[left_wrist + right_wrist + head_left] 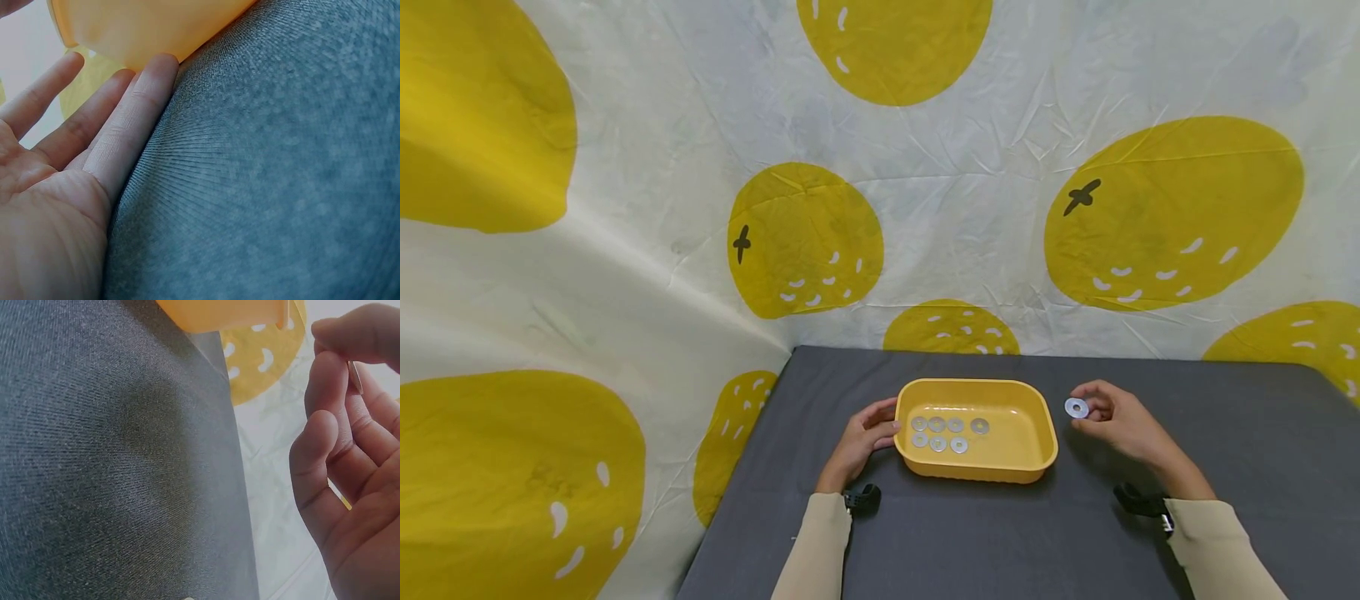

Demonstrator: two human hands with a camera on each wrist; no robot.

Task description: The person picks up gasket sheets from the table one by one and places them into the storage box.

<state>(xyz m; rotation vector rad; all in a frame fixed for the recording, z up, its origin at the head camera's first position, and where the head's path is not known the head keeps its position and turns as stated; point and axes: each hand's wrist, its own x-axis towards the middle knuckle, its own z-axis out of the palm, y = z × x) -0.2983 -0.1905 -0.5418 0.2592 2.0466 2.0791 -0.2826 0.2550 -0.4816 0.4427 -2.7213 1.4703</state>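
Observation:
A yellow plastic tub [1000, 473] stands on the dark cloth, with several flat silver washers [974, 427] lying in two rows on the left half of its floor. At the tub's left end is my left hand [859, 440], its fingers fairly straight against the outer wall, as the left wrist view also shows. My right hand [1123, 425] is off the tub's right end, raised above the cloth. Between thumb and fingers it pinches one washer [1068, 409], face toward the head camera. In the right wrist view only that washer's thin edge shows between the fingers.
Dark grey cloth [1000, 542] covers the table. Behind it and along the left hangs a white sheet [955, 208] with large yellow fruit prints. Each wrist wears a black strap [1138, 502], just beyond a beige sleeve.

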